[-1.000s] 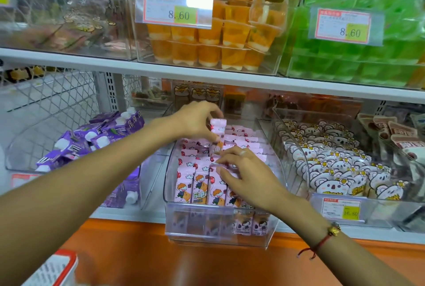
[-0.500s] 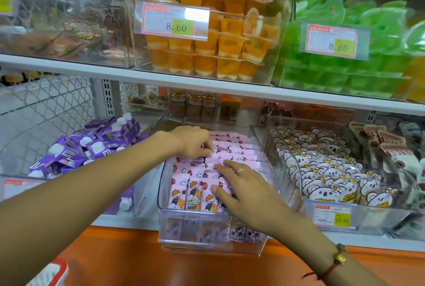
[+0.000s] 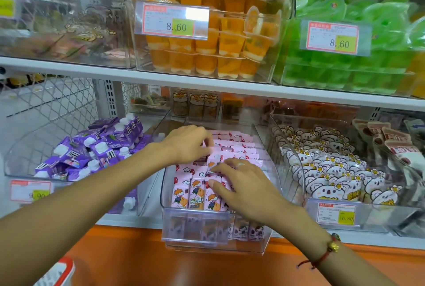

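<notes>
Both palm-down over packets (image 3: 239, 147): left hand (image 3: 186, 143), right hand (image 3: 246, 184)

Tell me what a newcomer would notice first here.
The left hand and right hand meet over rows of pink snack packets in a clear bin, centre of the lower shelf. Above them glow orange jelly cups and, to the right, green jelly packs, each tagged 8.60.

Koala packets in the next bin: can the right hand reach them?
Probably yes. The right hand rests on the pink packets right beside the koala packets, whose bin is open on top.
</notes>
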